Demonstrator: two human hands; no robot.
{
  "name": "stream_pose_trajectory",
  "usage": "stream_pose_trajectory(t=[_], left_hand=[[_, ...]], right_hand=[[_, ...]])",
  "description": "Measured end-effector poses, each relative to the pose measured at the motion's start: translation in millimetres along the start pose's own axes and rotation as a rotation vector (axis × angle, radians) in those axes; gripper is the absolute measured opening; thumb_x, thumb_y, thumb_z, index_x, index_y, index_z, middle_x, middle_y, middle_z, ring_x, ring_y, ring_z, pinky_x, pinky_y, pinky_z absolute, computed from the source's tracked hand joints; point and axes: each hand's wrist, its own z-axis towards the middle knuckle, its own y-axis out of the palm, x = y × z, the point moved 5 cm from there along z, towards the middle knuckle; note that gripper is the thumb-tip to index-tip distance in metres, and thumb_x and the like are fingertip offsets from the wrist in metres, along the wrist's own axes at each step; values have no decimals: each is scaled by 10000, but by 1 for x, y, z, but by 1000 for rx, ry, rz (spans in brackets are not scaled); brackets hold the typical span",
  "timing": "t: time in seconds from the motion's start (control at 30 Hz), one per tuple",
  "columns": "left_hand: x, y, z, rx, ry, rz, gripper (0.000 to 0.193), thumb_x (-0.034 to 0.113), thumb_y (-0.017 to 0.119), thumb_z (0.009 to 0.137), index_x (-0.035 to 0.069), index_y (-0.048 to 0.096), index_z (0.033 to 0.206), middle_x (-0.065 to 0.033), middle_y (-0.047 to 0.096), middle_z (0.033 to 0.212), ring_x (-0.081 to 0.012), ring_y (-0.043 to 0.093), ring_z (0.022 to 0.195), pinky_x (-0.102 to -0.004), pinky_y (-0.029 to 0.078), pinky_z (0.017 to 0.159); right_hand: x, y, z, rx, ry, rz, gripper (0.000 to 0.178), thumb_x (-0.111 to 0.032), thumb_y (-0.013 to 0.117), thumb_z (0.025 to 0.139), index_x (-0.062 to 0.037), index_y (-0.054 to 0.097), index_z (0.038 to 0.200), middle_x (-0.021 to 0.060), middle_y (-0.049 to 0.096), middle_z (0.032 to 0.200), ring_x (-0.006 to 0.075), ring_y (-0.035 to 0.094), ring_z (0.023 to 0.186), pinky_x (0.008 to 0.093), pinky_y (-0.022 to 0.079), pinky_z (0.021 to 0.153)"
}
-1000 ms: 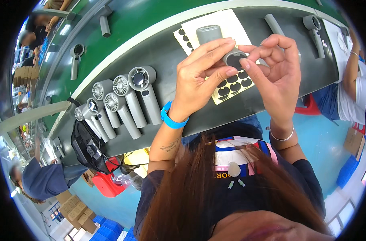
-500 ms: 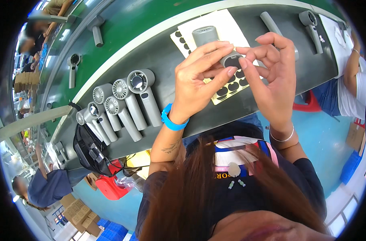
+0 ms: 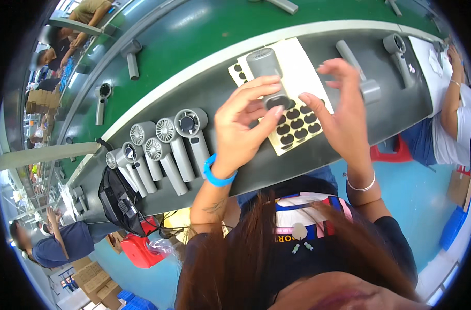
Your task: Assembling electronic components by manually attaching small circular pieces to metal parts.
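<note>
My left hand [image 3: 246, 126] grips a grey handheld fan [image 3: 266, 70] by its lower body, thumb pressing a black oval sticker on it. The fan is held upright above a cream sheet [image 3: 292, 88] that carries several black oval stickers [image 3: 295, 126]. My right hand [image 3: 344, 116] hovers just right of the fan with fingers spread, holding nothing that I can see. A blue band sits on my left wrist and a thin bracelet on my right.
Several grey fans [image 3: 163, 150] lie in a row on the grey bench [image 3: 215, 88] to the left. A black device with cables [image 3: 119, 199] hangs at the bench edge. More fans [image 3: 365, 77] lie right. A green conveyor [image 3: 194, 31] runs behind. Another person [image 3: 452, 119] sits right.
The fan was held between both hands with the right fingers pinching at it. Now my right hand has let go and spread open while the left keeps the fan.
</note>
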Motion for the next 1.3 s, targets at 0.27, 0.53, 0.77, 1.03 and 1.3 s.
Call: stream_pose_trajectory(t=[0.27, 0.53, 0.77, 1.03, 1.3], left_hand=[[13, -53, 79, -73, 29, 593, 212, 42, 750, 755, -14, 638, 927, -82, 656, 1028, -114, 638, 792, -247, 525, 660], [-88, -102, 167, -322, 360, 1221, 157, 150, 668, 819, 3, 617, 837, -153, 644, 960, -371, 624, 765, -442, 512, 662], [-78, -52, 203, -391, 193, 1620, 350, 240, 589, 897, 60, 572, 1196, -119, 639, 1124, -324, 638, 888, -408, 535, 743], [-110, 7, 235, -774, 628, 1419, 347, -29, 583, 752, 39, 550, 1090, -128, 589, 927, -290, 602, 896, -383, 467, 920], [-11, -6, 171, -125, 259, 719, 290, -58, 571, 794, 5, 538, 1076, -150, 596, 921, -268, 623, 875, -338, 504, 809]], right_hand=[[55, 71, -41, -534, -107, -358, 615, -398, 621, 855, -167, 415, 1386, 147, 266, 1493, 374, 196, 1395, 600, 153, 1085], [62, 72, -37, -494, -106, -300, 605, -420, 625, 845, -162, 451, 1363, 147, 286, 1487, 355, 233, 1382, 580, 158, 1079], [69, 69, -35, -515, -75, -279, 604, -417, 637, 838, -169, 459, 1359, 145, 298, 1482, 345, 239, 1382, 580, 144, 1076], [65, 73, -32, -501, -97, -280, 603, -419, 623, 850, -178, 442, 1373, 128, 293, 1492, 338, 232, 1389, 574, 153, 1074], [70, 64, -38, -519, -88, -329, 604, -400, 618, 853, -179, 432, 1383, 121, 278, 1498, 339, 234, 1386, 578, 162, 1081]])
